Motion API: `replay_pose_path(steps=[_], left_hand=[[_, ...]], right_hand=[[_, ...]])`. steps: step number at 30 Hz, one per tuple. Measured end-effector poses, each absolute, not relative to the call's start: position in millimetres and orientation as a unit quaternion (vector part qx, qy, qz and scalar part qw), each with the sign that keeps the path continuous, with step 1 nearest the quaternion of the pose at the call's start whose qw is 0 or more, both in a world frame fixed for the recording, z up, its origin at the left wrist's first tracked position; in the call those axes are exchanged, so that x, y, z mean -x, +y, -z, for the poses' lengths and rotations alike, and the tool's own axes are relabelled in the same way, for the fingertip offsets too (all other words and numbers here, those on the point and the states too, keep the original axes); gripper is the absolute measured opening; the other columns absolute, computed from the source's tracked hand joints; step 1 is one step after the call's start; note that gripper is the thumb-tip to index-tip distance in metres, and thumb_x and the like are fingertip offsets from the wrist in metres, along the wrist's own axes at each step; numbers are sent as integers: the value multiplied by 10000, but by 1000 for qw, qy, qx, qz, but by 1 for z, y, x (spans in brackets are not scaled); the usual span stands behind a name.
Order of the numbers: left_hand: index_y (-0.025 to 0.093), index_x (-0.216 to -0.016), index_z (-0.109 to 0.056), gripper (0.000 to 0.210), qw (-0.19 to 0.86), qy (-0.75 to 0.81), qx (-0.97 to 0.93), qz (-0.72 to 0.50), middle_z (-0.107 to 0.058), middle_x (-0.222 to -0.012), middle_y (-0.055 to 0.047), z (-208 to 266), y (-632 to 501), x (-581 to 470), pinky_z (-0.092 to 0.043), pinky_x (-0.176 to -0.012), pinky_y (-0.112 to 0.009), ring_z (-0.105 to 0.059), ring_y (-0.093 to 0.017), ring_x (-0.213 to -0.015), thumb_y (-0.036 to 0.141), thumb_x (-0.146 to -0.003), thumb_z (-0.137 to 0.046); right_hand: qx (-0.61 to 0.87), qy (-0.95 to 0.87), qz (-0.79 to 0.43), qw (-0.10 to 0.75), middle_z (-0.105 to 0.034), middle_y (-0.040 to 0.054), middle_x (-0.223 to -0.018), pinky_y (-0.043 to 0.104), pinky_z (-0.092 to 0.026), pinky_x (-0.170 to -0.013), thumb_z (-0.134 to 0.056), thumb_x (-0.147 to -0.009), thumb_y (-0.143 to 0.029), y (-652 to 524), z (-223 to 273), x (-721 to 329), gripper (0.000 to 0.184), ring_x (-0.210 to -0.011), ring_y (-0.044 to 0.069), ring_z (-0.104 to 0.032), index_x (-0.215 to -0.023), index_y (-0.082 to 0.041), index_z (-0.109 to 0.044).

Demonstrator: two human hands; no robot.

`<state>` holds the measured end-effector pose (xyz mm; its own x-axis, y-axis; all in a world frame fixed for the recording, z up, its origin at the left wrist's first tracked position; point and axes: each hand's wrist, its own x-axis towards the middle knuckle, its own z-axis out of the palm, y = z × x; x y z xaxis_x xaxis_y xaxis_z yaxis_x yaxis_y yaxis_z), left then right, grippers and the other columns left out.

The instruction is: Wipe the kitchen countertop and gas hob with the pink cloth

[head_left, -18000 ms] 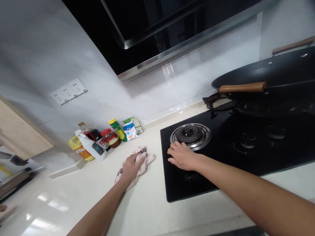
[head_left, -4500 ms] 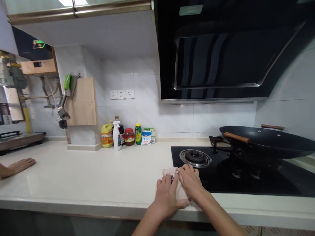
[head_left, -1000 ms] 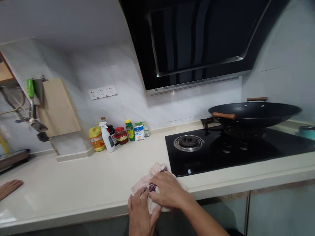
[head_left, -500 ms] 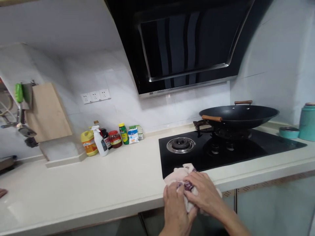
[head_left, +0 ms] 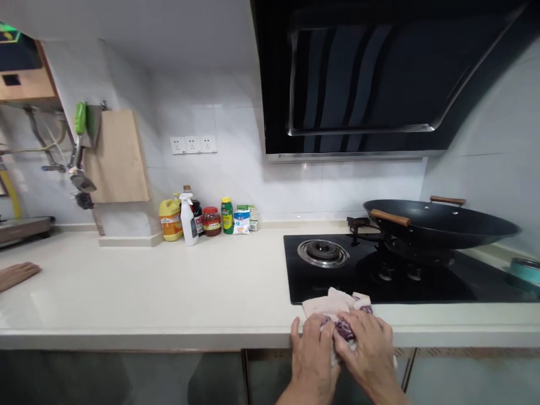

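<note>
A bunched cloth (head_left: 327, 305), pale pink with purple patterned patches, lies at the counter's front edge by the near-left corner of the black gas stove (head_left: 358, 287). My left hand (head_left: 313, 351) grips its left part, with the fingers curled into it. Close beside, my right hand (head_left: 367, 343) clutches the right part, thumb turned towards the left hand. Some of the cloth hangs below, hidden behind both hands.
A black wok (head_left: 439, 222) with wooden handles rests on the right burner. Several bottles, including a white spray bottle (head_left: 188, 220), stand along the wall. Another person's hand (head_left: 19, 275) lies on the counter (head_left: 147, 292) at far left. A range hood (head_left: 358, 84) hangs above.
The view has turned left and levelled, so counter items shift right in the picture. More of the other person's hand shows. Both my hands still hold the cloth near the stove's corner.
</note>
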<state>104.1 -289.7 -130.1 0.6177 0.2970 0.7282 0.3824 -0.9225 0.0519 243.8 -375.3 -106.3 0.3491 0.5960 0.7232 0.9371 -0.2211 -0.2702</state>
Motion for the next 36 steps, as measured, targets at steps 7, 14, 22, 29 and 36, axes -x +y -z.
replay_pose_path(steps=[7, 14, 22, 29, 36], left_hand=[[313, -1346, -521, 674, 138, -230, 859, 436, -668, -1303, -65, 126, -249, -17, -278, -1118, -497, -594, -234, -1229, 87, -711, -527], [314, -1292, -520, 626, 190, -298, 843, 406, -702, -1243, -52, 119, -195, 87, -297, -1125, -468, -634, -230, -1176, 88, -708, -539], [257, -1308, -526, 574, 242, -370, 826, 350, -665, -1320, -110, 126, -140, 175, -280, -1115, -476, -592, -277, -1225, 166, -747, -604], [263, -1304, -509, 622, 277, -379, 810, 352, -657, -1281, -110, 135, -128, 173, -292, -1096, -516, -589, -308, -1177, 252, -690, -610], [218, -1311, -448, 551, 259, -361, 806, 390, -577, -1295, -150, 130, -161, 113, -369, -1070, -539, -540, -335, -1208, 216, -774, -571]], right_hand=[[691, -599, 204, 350, -657, 109, -1151, 546, -344, -975, -592, -887, -424, -331, 104, -169, 333, -1068, 331, -556, -1191, -294, -629], [631, -717, 121, 268, -601, 147, -1286, 641, -326, -1038, -704, -831, -473, -279, 81, -81, 634, -1134, 383, -543, -1400, -301, -483], [533, -819, 135, 165, -404, 311, -1510, 659, -378, -1053, -877, -643, -493, -236, 49, -19, 1087, -1324, 448, -469, -1500, -148, -304], [531, -803, 170, 211, -529, 173, -1453, 604, -482, -976, -697, -848, -448, -236, 64, -32, 696, -1217, 369, -592, -1448, -312, -370], [550, -750, 229, 289, -631, 110, -1321, 548, -496, -959, -599, -903, -431, -255, 81, -66, 526, -1102, 310, -626, -1393, -345, -431]])
